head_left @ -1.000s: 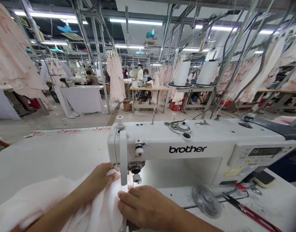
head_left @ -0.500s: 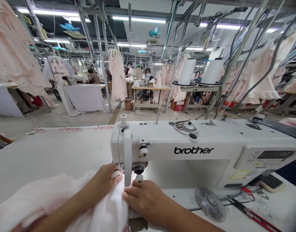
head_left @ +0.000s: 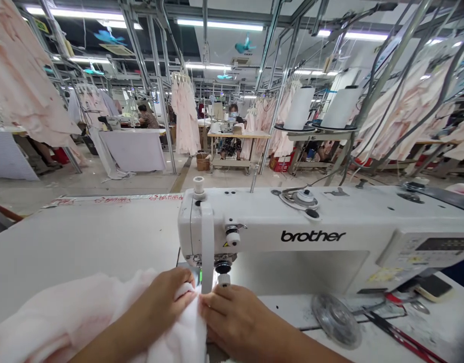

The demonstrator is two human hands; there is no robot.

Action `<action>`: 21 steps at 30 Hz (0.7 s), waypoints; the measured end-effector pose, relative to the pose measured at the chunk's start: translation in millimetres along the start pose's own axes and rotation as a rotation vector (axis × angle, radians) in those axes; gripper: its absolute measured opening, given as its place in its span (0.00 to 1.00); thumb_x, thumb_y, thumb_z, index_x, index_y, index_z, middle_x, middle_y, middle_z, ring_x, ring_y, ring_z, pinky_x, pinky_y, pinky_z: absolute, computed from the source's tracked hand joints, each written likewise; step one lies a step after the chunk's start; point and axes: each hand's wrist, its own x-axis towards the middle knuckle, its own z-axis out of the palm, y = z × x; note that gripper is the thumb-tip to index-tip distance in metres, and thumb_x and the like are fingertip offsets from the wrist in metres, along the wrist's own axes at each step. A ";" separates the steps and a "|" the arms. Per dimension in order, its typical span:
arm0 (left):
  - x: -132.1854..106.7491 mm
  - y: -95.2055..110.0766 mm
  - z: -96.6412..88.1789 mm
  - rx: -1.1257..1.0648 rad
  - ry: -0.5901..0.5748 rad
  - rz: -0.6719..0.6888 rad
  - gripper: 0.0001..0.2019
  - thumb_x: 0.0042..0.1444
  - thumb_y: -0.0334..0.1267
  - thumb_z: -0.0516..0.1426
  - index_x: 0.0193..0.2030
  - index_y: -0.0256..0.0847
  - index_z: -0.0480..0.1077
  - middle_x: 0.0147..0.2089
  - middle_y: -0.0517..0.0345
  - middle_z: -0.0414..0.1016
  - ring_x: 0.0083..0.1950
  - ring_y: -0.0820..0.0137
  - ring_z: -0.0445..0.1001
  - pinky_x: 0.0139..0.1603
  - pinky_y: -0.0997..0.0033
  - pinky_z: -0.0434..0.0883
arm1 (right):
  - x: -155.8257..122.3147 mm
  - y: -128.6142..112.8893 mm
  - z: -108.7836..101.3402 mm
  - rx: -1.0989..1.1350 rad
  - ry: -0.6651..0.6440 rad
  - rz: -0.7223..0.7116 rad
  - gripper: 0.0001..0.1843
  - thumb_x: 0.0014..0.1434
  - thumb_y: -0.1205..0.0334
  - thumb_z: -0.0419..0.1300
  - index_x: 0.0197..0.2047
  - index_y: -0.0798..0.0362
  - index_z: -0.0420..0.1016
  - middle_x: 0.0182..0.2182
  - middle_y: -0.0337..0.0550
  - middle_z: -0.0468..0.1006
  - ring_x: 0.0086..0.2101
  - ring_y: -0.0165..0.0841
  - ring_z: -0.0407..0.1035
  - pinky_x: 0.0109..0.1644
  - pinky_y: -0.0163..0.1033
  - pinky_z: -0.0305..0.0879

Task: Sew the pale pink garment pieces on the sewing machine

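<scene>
A white Brother sewing machine (head_left: 311, 237) stands on a white table (head_left: 84, 242). Pale pink fabric (head_left: 65, 317) lies bunched at the lower left, its edge reaching under the needle head (head_left: 220, 267). My left hand (head_left: 166, 302) is closed on a fold of the fabric just left of the needle. Beside it, my right hand (head_left: 232, 317) presses on the fabric just in front of the needle, fingers curled and together. The two hands nearly touch.
A clear bobbin disc (head_left: 336, 320) and red-handled scissors (head_left: 402, 333) lie on the table at the right, with a dark phone (head_left: 432, 287) behind them. Two thread cones (head_left: 319, 108) stand behind the machine. Pink garments hang on racks, and other people sit at far tables.
Both hands have drawn back slightly toward me and closer together, pulling the fabric edge with them. The camera view has shifted a little to the left.
</scene>
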 end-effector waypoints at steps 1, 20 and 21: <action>0.4 -0.1 0.2 0.008 0.007 -0.010 0.05 0.61 0.37 0.52 0.40 0.45 0.68 0.40 0.62 0.76 0.43 0.66 0.74 0.46 0.68 0.66 | -0.5 0.6 1.5 0.011 -0.007 0.015 0.08 0.68 0.63 0.55 0.47 0.59 0.70 0.41 0.46 0.77 0.38 0.36 0.68 0.42 0.40 0.65; 2.5 10.2 10.8 0.299 0.088 -0.041 0.08 0.61 0.32 0.48 0.37 0.42 0.68 0.46 0.53 0.71 0.50 0.60 0.70 0.53 0.54 0.64 | 0.9 -1.2 -3.6 0.028 -0.117 0.152 0.06 0.66 0.59 0.57 0.42 0.53 0.68 0.42 0.42 0.77 0.45 0.38 0.67 0.53 0.44 0.59; 4.8 10.8 11.4 0.305 0.094 -0.041 0.08 0.61 0.31 0.48 0.37 0.42 0.68 0.46 0.52 0.72 0.51 0.60 0.70 0.54 0.53 0.64 | 0.9 -1.2 -3.7 0.007 -0.115 0.154 0.07 0.66 0.59 0.57 0.42 0.54 0.68 0.41 0.43 0.77 0.45 0.39 0.67 0.53 0.45 0.58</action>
